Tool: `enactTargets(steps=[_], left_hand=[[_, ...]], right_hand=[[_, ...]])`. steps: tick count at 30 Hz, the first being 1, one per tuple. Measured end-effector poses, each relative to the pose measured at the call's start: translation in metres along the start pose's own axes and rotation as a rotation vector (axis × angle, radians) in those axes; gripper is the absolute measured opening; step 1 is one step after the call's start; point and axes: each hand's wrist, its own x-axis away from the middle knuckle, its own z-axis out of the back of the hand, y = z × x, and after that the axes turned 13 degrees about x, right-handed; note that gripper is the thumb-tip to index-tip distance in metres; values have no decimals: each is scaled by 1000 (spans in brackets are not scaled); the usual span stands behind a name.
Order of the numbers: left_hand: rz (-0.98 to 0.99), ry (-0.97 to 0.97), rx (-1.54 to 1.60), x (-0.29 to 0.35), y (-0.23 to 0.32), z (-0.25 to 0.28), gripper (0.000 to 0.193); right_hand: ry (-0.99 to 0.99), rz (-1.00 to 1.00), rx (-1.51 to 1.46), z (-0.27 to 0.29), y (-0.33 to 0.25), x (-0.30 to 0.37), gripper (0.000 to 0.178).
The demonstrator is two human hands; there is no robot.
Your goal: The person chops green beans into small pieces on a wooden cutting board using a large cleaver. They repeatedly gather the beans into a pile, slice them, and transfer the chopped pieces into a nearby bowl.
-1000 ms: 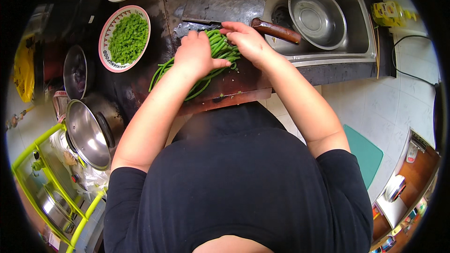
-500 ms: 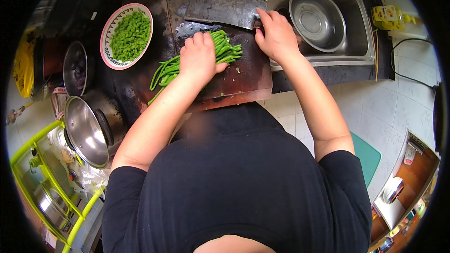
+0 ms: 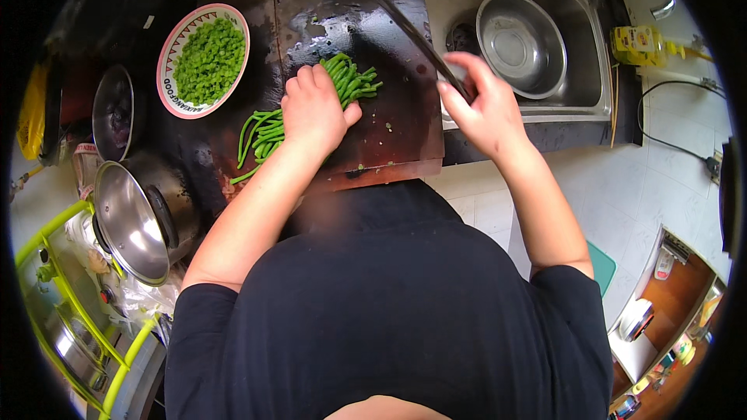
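Left hand (image 3: pixel 315 106) clasps green beans (image 3: pixel 354 82), covering their middle — right hand (image 3: pixel 493 107) grips the cleaver (image 3: pixel 406 27), seen only edge-on.

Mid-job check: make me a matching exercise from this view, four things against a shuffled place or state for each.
1. Cleaver
2. Long green beans
3. Metal basin
4. Pink-rimmed bowl

A. In the sink
B. Holding chopped green pieces
C. Gripped by the right hand
D. Under the left hand

Pairs: 1-C; 2-D; 3-A; 4-B
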Motion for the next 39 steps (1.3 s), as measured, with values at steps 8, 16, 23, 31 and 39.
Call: enactTargets(steps=[8, 16, 23, 31, 39], left_hand=[[38, -57, -59, -4, 6, -1, 76], [-5, -33, -31, -3, 1, -4, 80], [-42, -50, -24, -4, 0, -4, 78], [-42, -44, -26, -4, -1, -3, 77], [-65, -19, -27, -3, -4, -7, 77]], right_hand=[[-106, 61, 197, -5, -16, 24, 28], [-226, -3, 266, -17, -34, 15, 28], [-265, -33, 409, -37, -46, 6, 28], [-161, -84, 208, -20, -19, 21, 30], [-328, -55, 296, -21, -30, 15, 30]])
